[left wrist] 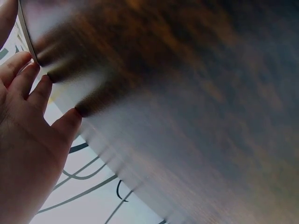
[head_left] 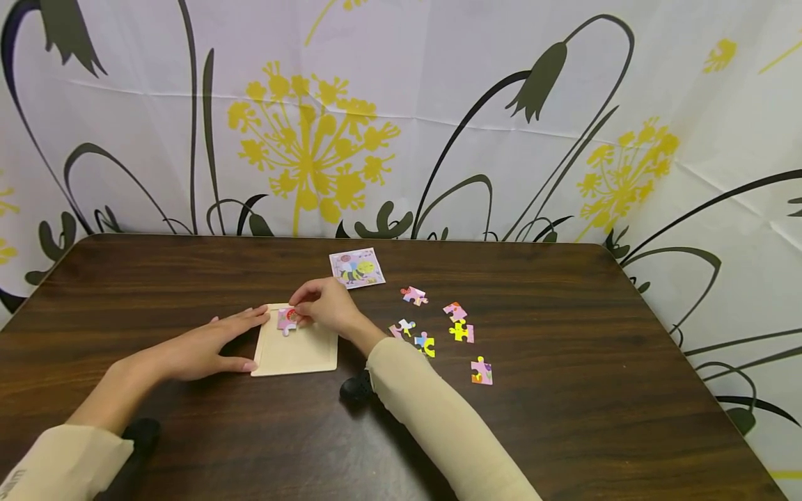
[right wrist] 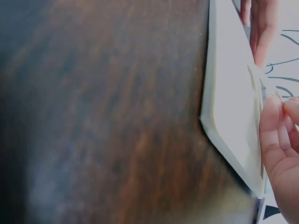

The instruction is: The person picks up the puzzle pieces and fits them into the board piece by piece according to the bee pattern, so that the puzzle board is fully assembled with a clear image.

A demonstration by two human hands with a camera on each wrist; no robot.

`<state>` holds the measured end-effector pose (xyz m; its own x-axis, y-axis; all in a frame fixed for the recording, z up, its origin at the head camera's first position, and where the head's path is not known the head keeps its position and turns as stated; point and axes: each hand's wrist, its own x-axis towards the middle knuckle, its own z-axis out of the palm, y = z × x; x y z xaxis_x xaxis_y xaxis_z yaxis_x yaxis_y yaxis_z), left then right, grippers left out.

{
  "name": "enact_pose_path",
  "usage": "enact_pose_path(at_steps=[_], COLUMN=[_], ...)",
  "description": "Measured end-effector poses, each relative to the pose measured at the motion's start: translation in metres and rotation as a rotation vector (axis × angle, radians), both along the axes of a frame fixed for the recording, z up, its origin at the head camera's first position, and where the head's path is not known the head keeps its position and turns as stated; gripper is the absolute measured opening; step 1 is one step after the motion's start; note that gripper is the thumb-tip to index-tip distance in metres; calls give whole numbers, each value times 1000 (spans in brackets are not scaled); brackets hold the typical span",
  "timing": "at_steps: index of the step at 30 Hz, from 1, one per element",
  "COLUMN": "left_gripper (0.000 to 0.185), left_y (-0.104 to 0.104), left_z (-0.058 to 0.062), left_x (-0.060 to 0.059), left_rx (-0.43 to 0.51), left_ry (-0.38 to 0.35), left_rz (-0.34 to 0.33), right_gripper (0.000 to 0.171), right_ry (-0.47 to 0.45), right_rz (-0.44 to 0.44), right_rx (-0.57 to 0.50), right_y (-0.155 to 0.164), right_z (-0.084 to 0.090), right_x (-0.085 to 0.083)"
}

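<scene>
A light wooden puzzle tray (head_left: 301,355) lies flat on the dark table (head_left: 564,390). My left hand (head_left: 219,341) lies flat beside it, fingers straight, fingertips touching the tray's left edge. My right hand (head_left: 302,311) pinches a pink puzzle piece (head_left: 287,321) at the tray's top left corner. In the right wrist view the tray (right wrist: 233,116) runs down the right side, with my right fingers (right wrist: 273,130) curled at its rim and the left hand's fingers (right wrist: 259,23) above. The left wrist view is blurred; my left fingers (left wrist: 28,84) lie straight on the tabletop.
A picture card (head_left: 357,268) with a bee lies behind the tray. Several loose coloured pieces (head_left: 461,332) are scattered to the right of my right forearm, one (head_left: 481,371) nearest the front. A floral curtain hangs behind the table.
</scene>
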<state>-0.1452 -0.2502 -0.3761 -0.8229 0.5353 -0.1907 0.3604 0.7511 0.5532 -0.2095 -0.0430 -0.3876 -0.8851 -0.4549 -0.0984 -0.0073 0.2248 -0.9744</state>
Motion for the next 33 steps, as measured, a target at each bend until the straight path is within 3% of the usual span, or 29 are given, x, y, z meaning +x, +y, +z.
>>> enact_pose_path(at_steps=[21,26,33], left_gripper=[85,85,85], left_y=[1,1,3], left_z=[0,1,2], left_x=[0,0,0], left_rx=[2,-1,-13], left_ry=[23,23,10], left_rz=[-11,-10,-1], right_gripper=[5,9,19], right_ry=[-6,75,186], right_rz=[-30,56,247], right_rx=[24,80,174], right_y=[-6,3,20], right_z=[-5,-1,6], right_x=[-2,-1,-4])
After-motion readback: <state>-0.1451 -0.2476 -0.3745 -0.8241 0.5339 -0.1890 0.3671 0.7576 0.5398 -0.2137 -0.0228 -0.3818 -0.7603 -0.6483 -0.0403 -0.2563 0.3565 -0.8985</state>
